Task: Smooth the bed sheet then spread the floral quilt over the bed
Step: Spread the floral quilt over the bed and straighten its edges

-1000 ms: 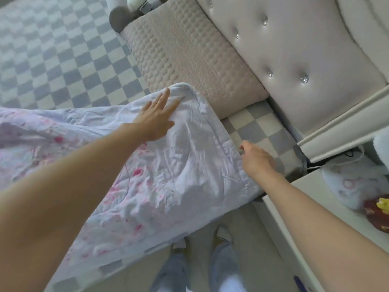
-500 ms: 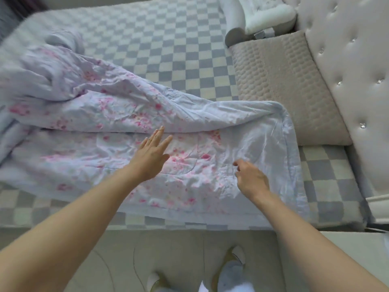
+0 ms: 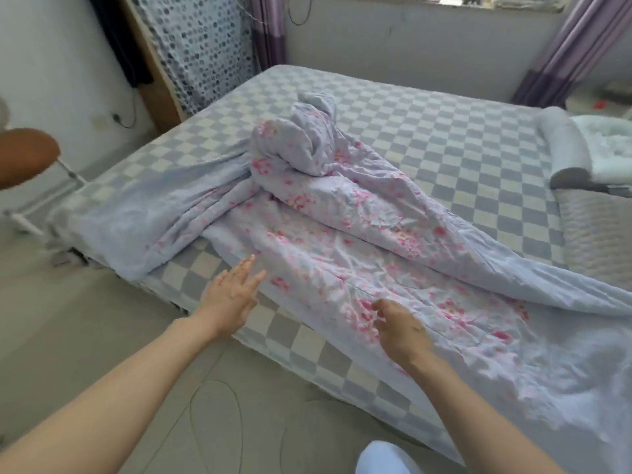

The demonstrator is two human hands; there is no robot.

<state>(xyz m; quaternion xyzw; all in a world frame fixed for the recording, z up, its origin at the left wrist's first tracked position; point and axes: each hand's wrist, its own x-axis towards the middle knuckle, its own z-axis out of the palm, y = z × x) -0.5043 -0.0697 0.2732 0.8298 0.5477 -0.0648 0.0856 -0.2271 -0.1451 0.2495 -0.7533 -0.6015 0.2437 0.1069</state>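
Note:
The floral quilt (image 3: pixel 342 241), pale lilac with pink blossoms, lies crumpled and twisted across the near half of the bed, bunched into a heap near the middle. Under it the grey-and-cream checked bed sheet (image 3: pixel 444 131) covers the mattress. My left hand (image 3: pixel 232 295) is flat with fingers spread above the sheet at the quilt's near edge, holding nothing. My right hand (image 3: pixel 400 330) hovers over the quilt's near edge with fingers loosely curled and nothing gripped.
A beige quilted pillow (image 3: pixel 598 227) and a grey bolster (image 3: pixel 564 148) lie at the bed's right end. A brown stool (image 3: pixel 24 155) stands left of the bed. Purple curtains (image 3: pixel 561 46) hang at the far wall. Tiled floor (image 3: pixel 85 319) runs along the near side.
The view has swung left from the headboard end to the whole bed. Both hands have slid left along the quilt's near edge; the left hand now reaches past the quilt over the sheet.

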